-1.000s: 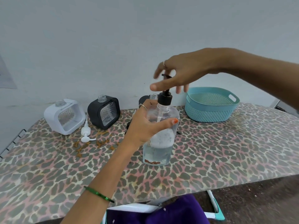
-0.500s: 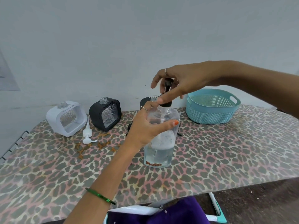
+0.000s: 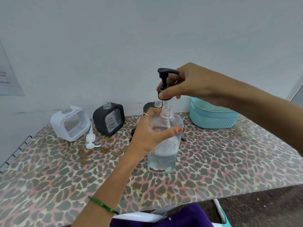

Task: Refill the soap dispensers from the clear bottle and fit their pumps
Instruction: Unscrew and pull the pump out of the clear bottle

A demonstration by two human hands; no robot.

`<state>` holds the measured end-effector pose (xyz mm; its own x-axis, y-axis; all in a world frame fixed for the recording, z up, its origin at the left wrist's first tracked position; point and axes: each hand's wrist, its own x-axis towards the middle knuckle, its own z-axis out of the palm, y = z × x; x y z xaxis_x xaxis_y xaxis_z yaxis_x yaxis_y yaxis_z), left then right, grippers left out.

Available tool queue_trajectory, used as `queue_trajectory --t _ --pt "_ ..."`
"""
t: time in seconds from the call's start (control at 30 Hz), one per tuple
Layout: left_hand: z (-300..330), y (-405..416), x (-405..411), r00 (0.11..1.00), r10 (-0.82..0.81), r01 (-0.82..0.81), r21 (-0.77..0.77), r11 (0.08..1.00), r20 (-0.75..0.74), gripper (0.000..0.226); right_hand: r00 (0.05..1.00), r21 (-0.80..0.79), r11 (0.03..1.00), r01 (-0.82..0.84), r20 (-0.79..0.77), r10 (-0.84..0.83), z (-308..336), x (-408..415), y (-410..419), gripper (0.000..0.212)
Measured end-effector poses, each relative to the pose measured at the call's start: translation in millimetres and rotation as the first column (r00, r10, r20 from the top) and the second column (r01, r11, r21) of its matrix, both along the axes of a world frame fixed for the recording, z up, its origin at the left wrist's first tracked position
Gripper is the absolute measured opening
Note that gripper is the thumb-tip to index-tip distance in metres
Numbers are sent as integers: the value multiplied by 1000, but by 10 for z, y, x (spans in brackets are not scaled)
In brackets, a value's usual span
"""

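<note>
The clear bottle (image 3: 164, 154) stands upright on the leopard-print table (image 3: 229, 161), partly filled with clear liquid. My left hand (image 3: 147, 136) grips its upper body. My right hand (image 3: 188, 86) pinches the collar of the black pump (image 3: 164, 79), which is lifted off the bottle's neck; its clear tube still runs down into the bottle. A white square dispenser (image 3: 70, 123) and a black square dispenser (image 3: 109, 119) stand open-necked at the back left. Another black dispenser (image 3: 155, 104) is mostly hidden behind my left hand. A white pump (image 3: 91, 139) lies between the first two.
A teal perforated basket (image 3: 213, 115) sits at the back right by the wall. Small dark parts (image 3: 133, 132) lie behind my left hand. Brownish stains mark the cloth near the white pump. The table's front edge runs close to my body.
My right hand came down onto the black pump, took hold of its collar and raised it off the bottle's neck. My left hand kept holding the bottle.
</note>
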<state>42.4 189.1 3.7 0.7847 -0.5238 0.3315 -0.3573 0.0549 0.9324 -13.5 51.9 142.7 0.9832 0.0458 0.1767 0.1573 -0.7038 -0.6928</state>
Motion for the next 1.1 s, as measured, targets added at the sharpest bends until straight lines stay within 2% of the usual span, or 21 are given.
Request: queue_trajectory --t 0.07,0.13,0.2,0.47,0.87,1.1 --pt "-23 3 3 1000 -8 8 -11 1000 -2 58 997 -22 999 47 69 -46 20 -10 10 26" --pt "-39 12 -6 1000 -17 17 -13 1000 -6 58 978 -46 989 140 160 -131 69 -18 6 38" --pt "-52 13 -13 1000 -19 19 -7 1000 -5 58 965 11 988 156 213 -155 140 -53 -11 35" --pt "-20 35 -36 1000 -7 7 1 1000 13 55 927 105 978 180 314 -204 306 -222 -44 21" --pt "-36 43 -50 999 13 -13 3 1000 47 58 879 104 968 229 404 -252 437 -378 -87 38" --pt "-42 46 -63 999 15 -14 -6 1000 47 61 872 86 975 207 435 -224 459 -464 -57 29"
